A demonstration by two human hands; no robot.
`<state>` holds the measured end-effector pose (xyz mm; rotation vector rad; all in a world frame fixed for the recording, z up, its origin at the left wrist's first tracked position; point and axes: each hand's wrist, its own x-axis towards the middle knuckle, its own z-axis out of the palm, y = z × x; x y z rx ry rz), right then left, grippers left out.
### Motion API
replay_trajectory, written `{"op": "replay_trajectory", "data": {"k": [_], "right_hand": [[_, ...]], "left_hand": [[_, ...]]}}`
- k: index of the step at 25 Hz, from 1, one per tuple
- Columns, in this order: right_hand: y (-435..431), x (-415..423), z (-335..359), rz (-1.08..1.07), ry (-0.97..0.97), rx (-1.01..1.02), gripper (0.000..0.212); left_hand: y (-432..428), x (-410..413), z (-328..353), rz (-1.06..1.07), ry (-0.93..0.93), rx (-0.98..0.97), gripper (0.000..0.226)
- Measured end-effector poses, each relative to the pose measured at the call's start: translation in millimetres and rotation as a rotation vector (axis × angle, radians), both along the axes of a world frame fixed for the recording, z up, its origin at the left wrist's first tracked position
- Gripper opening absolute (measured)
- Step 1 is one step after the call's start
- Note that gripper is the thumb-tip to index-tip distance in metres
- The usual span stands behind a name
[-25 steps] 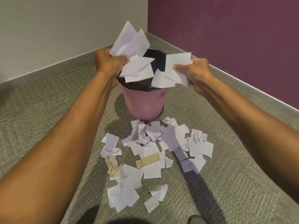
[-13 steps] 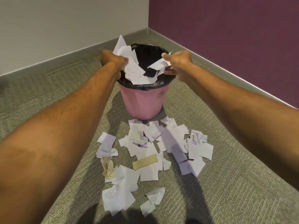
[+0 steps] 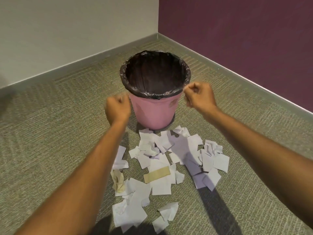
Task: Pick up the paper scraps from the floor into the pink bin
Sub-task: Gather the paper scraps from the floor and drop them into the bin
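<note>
- Greenish carpet [image 3: 50, 126] is laid up to a corner, where a beige wall [image 3: 67, 31] is met by a purple wall [image 3: 245, 39].
- The pink bin [image 3: 154, 114], lined with a black bag [image 3: 155, 73], is stood upright just beyond the pile, probably so that reaches are kept short.
- Paper scraps [image 3: 169, 160] are strewn on the carpet at the bin's foot, with a brown strip [image 3: 156, 174] among them.
- The left hand [image 3: 117, 109] and right hand [image 3: 199, 96] are held either side of the bin, with fingers curled and nothing seen gripped.

Both arms reach forward, bare. The left forearm [image 3: 81, 175] and right forearm [image 3: 262, 145] angle inward. The left hand [image 3: 118, 108] is curled into a fist, back facing up, holding nothing. The right hand [image 3: 199, 96] is also fisted and empty, and sits slightly higher. The hands are apart and slightly blurred.
</note>
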<state>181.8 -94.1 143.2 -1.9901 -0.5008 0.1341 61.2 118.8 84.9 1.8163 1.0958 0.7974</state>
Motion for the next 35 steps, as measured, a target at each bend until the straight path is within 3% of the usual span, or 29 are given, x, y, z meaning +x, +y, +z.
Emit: {"op": "replay_trajectory", "data": {"k": [3, 5, 6, 9, 13, 17, 22, 26, 31, 35], "right_hand": [[-23, -16, -59, 0.087, 0.059, -0.218, 0.014], [-37, -16, -104, 0.185, 0.120, -0.491, 0.009], [-44, -15, -123, 0.234, 0.140, -0.643, 0.022], [-58, -13, -158, 0.331, 0.163, -0.946, 0.067], [-56, -12, -181, 0.355, 0.127, -1.030, 0.102], [-45, -7, -201, 0.388, 0.130, -1.071, 0.122], [-42, -14, -207, 0.357, 0.041, -1.078, 0.110], [-40, -25, -206, 0.430, -0.093, -1.025, 0.088], [-47, -32, -203, 0.414, -0.071, -0.951, 0.069], [-47, -31, -200, 0.334, 0.031, -0.848, 0.050]], "left_hand": [[-31, -45, -70, -0.214, 0.286, -0.033, 0.039], [-43, -58, -108, -0.413, 0.458, -0.035, 0.022], [-50, -62, -119, -0.504, 0.530, -0.032, 0.016], [-67, -59, -140, -0.721, 0.776, 0.215, 0.059], [-85, -31, -146, -0.807, 0.877, 0.414, 0.081], [-94, -3, -148, -0.809, 0.897, 0.358, 0.086], [-87, 16, -154, -0.672, 0.928, 0.130, 0.089], [-89, 17, -165, -0.734, 1.020, 0.142, 0.090], [-93, 17, -168, -0.745, 0.937, 0.320, 0.058], [-87, 14, -165, -0.727, 0.721, 0.276, 0.033]]}}
